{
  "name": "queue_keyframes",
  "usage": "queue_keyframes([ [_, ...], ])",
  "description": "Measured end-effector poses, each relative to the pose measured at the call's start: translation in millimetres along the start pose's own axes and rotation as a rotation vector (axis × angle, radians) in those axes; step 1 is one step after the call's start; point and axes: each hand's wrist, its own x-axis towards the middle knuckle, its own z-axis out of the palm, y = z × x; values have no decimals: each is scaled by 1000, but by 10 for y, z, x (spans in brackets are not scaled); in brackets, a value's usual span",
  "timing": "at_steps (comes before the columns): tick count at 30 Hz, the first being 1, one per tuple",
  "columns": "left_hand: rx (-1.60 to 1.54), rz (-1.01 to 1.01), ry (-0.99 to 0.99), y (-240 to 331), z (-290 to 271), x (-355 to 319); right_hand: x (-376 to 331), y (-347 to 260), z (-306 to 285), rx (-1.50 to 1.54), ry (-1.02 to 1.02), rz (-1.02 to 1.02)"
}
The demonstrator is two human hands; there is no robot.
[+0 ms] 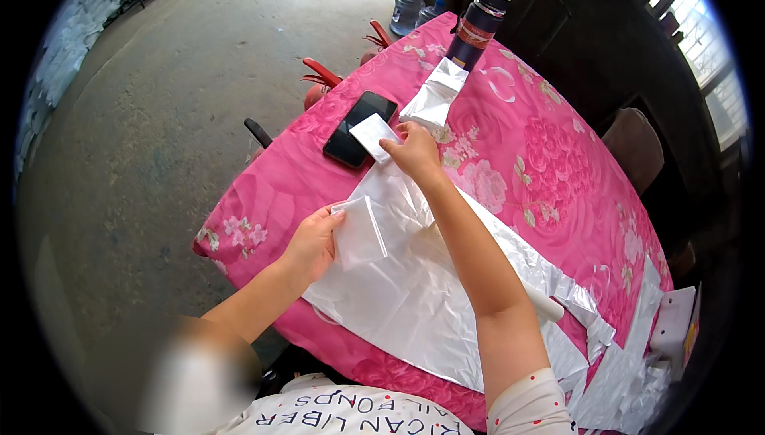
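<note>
My left hand (315, 237) pinches a folded translucent plastic sheet (361, 236) by its upper left corner, holding it over a large white plastic sheet (398, 307) spread on the table. Farther off, the thumb and fingers of my right hand (417, 152) close on the right edge of a small white folded packet (371, 137). That packet covers part of a black phone (344, 146). Just beyond my right hand lies a stack of folded white plastic pieces (434, 99).
A dark flask (478, 27) stands behind the stack on the pink flowered tablecloth (550, 148). Near my right forearm lies a white tube (543, 304). A white box (674, 327) sits at the right edge. Red-handled objects (322, 73) and water jugs (408, 9) are beyond the table.
</note>
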Motion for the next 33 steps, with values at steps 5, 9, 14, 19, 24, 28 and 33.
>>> queue_keyframes([
  [5, -31, -30, -1, 43, -23, -77, 122, -86, 7, -139, -220, 148],
  [9, 13, 37, -10, -19, -60, -9, 117, 98, -47, 31, -61, 86],
  [14, 127, 255, 127, -133, -37, -1, -400, -229, -520, 682, -102, 155],
  [19, 87, 445, 144, -293, -4, 171, -1372, -393, -413, 1114, -79, 181],
  [24, 407, 766, 93, -555, 122, 78, -1797, -229, 41, 741, 1, 255],
  [28, 768, 805, -22, -596, 65, 50, -1896, -215, 46, 258, 212, -160],
  [33, 862, 916, -166, -517, 11, 58, -1910, -188, -103, 474, 1, -204],
])
